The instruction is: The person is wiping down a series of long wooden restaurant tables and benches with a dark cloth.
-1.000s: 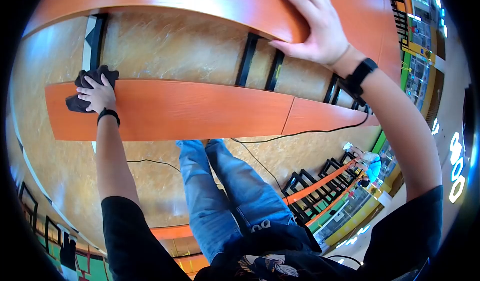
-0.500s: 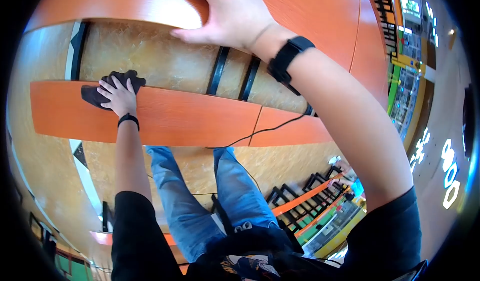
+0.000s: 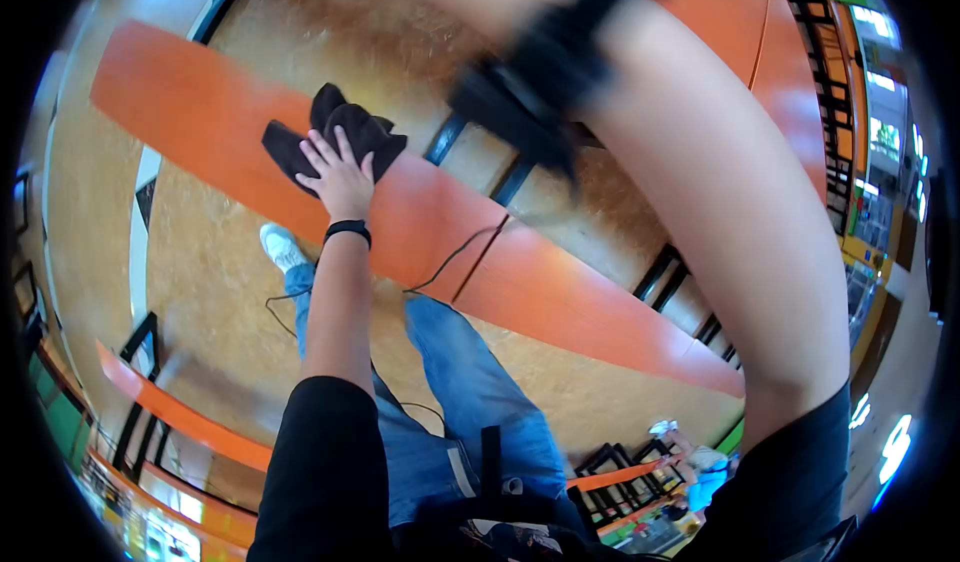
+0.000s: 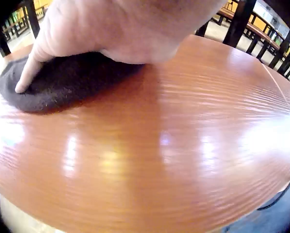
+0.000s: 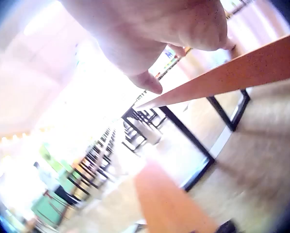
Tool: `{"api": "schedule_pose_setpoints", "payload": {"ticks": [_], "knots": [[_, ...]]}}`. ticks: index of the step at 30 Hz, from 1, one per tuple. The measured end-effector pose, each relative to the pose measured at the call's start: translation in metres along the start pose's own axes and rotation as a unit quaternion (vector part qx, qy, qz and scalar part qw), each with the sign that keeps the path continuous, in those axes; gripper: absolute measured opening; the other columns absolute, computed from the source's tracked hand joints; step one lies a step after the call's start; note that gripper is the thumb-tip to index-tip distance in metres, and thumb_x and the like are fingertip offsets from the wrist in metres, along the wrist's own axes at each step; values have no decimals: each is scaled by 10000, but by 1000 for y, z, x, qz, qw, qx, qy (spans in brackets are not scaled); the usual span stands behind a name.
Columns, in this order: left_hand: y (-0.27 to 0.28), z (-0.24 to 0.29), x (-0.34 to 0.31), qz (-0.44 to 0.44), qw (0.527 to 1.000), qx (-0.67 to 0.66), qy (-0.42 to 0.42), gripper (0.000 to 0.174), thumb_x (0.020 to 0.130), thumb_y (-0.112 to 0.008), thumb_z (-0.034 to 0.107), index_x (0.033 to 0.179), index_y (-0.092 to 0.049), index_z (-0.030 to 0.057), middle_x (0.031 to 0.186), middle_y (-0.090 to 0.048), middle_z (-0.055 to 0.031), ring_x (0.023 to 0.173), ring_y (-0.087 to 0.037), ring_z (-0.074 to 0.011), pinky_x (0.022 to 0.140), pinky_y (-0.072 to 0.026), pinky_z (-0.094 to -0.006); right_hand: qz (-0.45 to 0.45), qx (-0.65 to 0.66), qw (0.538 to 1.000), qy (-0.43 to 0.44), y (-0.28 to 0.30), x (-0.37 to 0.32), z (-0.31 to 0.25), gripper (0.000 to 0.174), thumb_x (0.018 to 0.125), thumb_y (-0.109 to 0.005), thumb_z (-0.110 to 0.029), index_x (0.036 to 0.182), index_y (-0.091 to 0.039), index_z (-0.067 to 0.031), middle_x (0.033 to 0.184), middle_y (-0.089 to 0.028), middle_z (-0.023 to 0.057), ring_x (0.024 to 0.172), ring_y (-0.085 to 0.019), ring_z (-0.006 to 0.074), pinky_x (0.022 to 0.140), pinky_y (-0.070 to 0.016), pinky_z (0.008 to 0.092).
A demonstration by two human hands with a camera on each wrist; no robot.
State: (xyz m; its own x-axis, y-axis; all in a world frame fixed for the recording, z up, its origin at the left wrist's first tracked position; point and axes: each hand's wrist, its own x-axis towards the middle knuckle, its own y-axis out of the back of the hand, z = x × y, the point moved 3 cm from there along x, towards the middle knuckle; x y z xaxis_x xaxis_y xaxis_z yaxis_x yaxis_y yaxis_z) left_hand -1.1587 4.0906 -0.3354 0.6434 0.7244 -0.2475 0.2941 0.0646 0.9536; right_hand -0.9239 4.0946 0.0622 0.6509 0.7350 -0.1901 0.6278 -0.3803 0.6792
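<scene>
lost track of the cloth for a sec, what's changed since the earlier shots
The left hand and dark cloth have moved rightward along the orange bench, from near its left end toward the seam. The right hand, earlier on the edge of the orange table, has left the head view; whether it touches the table now is unclear. The left hand still rests, fingers spread, on the cloth.

Canteen-like hall; rows of tables (image 3: 715, 12) and benches (image 3: 590, 312).

The left fingers (image 3: 321, 146) hide part of the dark cloth (image 3: 382, 144).
</scene>
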Motion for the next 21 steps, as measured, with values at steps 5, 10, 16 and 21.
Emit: {"api": "schedule_pose_setpoints", "payload": {"ticks": [5,10,16,21], "knots": [[-12,44,-90,-74,995,-52,-29,801,1017,-465,605,1657,-234,181,1719,-80,-233,1576,-105,-465,1133,-286,-743,31,-147,981,121,37,-75,102,895,785,-792,-473,1537,-466,-114,1632,-310,303,1535,-230,498,1237,-250,535],[-20,75,-183,-130,981,-102,-97,816,971,-508,647,1637,-311,219,1727,-90,-198,1582,-75,-449,1132,-205,-789,47,-341,933,104,68,-129,195,999,782,-816,-502,1604,-363,-159,1680,-207,281,1555,-177,491,1252,-199,556],[-49,117,-299,-152,956,-127,-218,822,927,-545,680,1612,-376,257,1726,-119,-176,1583,-79,-436,1126,-121,-824,81,-410,885,204,74,-134,193,975,749,-783,-313,1605,-348,-139,1677,-246,224,1537,-269,420,1220,-277,540],[-57,119,-301,-122,942,-156,-269,845,907,-573,683,1613,-369,268,1722,-137,-177,1584,-95,-419,1125,-107,-827,70,-402,890,203,79,-138,189,903,734,-728,-206,1573,-408,-109,1642,-323,230,1519,-315,425,1217,-294,531]]}}
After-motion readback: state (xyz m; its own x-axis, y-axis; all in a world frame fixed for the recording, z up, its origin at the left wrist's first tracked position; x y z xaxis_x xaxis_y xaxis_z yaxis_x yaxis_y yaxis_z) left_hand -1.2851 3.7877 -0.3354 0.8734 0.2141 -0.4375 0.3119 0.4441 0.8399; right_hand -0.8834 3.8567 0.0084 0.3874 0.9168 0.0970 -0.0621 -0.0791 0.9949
